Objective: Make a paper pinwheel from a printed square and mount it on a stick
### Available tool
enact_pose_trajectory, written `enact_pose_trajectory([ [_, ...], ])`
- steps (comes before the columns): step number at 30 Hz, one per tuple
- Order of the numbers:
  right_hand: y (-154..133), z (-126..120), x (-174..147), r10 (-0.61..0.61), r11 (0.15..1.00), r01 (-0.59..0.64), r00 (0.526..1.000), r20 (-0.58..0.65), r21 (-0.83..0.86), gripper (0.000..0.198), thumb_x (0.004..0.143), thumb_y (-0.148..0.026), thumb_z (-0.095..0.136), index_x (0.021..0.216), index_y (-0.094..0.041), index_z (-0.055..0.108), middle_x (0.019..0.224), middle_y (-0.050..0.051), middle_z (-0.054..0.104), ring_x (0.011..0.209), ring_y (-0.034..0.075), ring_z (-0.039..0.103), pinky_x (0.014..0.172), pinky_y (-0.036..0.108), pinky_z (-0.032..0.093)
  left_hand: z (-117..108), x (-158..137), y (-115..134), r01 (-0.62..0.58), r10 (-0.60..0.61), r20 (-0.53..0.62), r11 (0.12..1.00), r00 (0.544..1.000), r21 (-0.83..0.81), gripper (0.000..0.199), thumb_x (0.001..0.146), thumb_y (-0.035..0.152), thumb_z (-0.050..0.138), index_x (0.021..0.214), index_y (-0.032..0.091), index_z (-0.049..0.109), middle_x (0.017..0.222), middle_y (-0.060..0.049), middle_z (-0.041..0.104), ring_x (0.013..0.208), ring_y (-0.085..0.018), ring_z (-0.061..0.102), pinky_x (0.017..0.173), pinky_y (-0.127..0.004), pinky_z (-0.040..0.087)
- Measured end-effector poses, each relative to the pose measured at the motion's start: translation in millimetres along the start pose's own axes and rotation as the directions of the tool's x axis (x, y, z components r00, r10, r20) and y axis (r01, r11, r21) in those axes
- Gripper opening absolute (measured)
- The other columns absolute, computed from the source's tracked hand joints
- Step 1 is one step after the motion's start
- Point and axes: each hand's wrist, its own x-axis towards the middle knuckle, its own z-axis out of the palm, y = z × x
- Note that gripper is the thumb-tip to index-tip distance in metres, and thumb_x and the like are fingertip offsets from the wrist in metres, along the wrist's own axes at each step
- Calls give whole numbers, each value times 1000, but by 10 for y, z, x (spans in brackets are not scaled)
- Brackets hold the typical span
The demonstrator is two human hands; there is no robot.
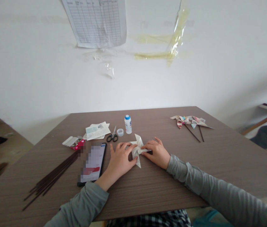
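Note:
A folded paper pinwheel (137, 151) with printed text lies on the table in front of me, its pointed blades spread. My left hand (122, 157) is closed on its left side, thumb at the lower blade and fingers over the upper left. From the right, my right hand (156, 153) pinches the blade near the centre. Just beyond the pinwheel stands a white glue bottle (128, 125) with a blue cap. Beside it are a small clear round tub (120, 132) and black-handled scissors (112, 135).
A phone (92, 164) lies left of my left arm, near a bundle of dark sticks (53, 173). Behind are an open red-and-white box (75, 142) and printed paper sheets (97, 130). Finished pinwheels on sticks (190, 121) lie at the back right, before the wall (133, 88).

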Motion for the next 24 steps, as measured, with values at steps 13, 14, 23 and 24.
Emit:
enact_pose_trajectory([
  [13, 15, 20, 5, -17, 1000, 17, 1000, -10, 14, 15, 116, -32, 97, 131, -34, 100, 119, 9, 97, 120, 35, 91, 144, 75, 50, -49, -21, 42, -31, 30, 23, 999, 999, 44, 46, 114, 29, 90, 157, 43, 98, 164, -13, 89, 166, -53, 71, 150, -106, 28],
  [14, 13, 19, 4, -17, 1000, 17, 1000, -11, 12, 15, 116, -32, 96, 130, -34, 100, 119, 8, 97, 119, 35, 91, 144, 74, 50, -54, -20, 43, -34, 33, 23, 998, 999, 49, 47, 114, 28, 90, 158, 44, 98, 165, -13, 89, 166, -53, 71, 151, -106, 29],
  [23, 2, 8, 8, -17, 1000, 17, 1000, -1, 5, 14, 119, -35, 92, 129, -31, 100, 119, 10, 98, 120, 36, 92, 144, 78, 53, -64, -25, 53, -45, 43, 30, 998, 999, 53, 48, 116, 27, 88, 161, 41, 97, 166, -15, 89, 166, -53, 72, 150, -106, 29],
  [24, -2, 3, 7, -16, 1000, 16, 1000, -2, 7, 14, 118, -35, 92, 129, -31, 101, 120, 11, 98, 120, 36, 93, 144, 77, 53, -52, -24, 47, -42, 40, 24, 998, 999, 50, 48, 115, 27, 89, 160, 41, 97, 166, -15, 89, 165, -53, 72, 149, -107, 30],
])
